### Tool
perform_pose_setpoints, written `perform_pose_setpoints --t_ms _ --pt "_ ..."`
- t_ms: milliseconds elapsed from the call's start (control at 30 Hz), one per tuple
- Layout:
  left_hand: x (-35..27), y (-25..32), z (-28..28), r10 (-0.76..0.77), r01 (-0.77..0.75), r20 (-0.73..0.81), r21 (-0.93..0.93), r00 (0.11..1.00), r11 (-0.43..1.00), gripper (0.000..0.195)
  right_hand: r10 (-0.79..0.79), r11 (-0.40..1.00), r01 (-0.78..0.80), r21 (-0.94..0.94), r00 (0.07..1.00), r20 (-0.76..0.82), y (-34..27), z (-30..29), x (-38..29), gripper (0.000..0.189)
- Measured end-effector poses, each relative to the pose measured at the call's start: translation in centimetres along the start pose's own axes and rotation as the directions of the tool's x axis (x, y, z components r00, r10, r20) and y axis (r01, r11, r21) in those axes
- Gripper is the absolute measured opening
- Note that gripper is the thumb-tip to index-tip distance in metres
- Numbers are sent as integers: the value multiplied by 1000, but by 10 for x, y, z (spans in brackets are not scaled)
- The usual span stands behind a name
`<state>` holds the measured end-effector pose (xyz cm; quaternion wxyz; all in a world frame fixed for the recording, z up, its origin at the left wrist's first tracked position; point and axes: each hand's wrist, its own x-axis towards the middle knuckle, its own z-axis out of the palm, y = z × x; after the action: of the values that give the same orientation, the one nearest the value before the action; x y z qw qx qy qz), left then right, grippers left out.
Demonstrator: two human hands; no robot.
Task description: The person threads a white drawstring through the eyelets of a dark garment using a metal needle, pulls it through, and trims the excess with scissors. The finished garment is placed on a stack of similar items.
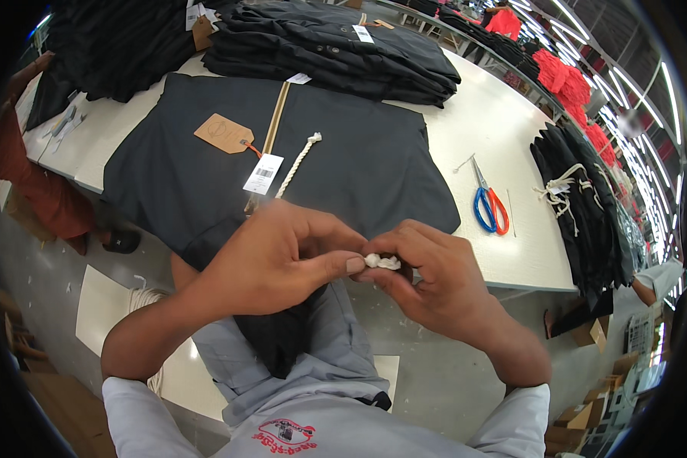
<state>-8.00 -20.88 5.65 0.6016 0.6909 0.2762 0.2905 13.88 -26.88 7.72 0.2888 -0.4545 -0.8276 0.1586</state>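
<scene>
My left hand and my right hand meet above the table's near edge, both pinching a knotted end of white cord between thumbs and fingers. Beneath and beyond them lies a dark garment with a zip down its middle. A brown cardboard tag and a white printed label rest on it. Another piece of twisted white cord, knotted at its far end, runs over the cloth towards my left hand. Whether both cord ends belong together is hidden.
Scissors with blue and red handles lie right of the garment. Folded dark garments are stacked behind; more dark garments with cords hang over the right edge. Coiled cord is at lower left. A person in rust-coloured clothing stands left.
</scene>
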Motion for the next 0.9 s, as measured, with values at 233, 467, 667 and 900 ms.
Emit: perform_pose_setpoints --t_ms 233,467,667,900 --pt "2 4 1 -78 79 -21 49 997 996 17 -16 989 45 139 979 -203 4 10 -9 34" --pt "5 2 11 -47 46 -68 -21 997 999 22 -100 994 111 12 932 -347 14 23 -11 21" --pt "0 6 17 -34 34 -84 -3 996 999 22 -93 986 139 90 914 -396 14 25 -8 16" --pt "-7 -12 -5 55 -41 -251 63 966 997 16 54 993 5 119 871 -489 31 7 -21 18"
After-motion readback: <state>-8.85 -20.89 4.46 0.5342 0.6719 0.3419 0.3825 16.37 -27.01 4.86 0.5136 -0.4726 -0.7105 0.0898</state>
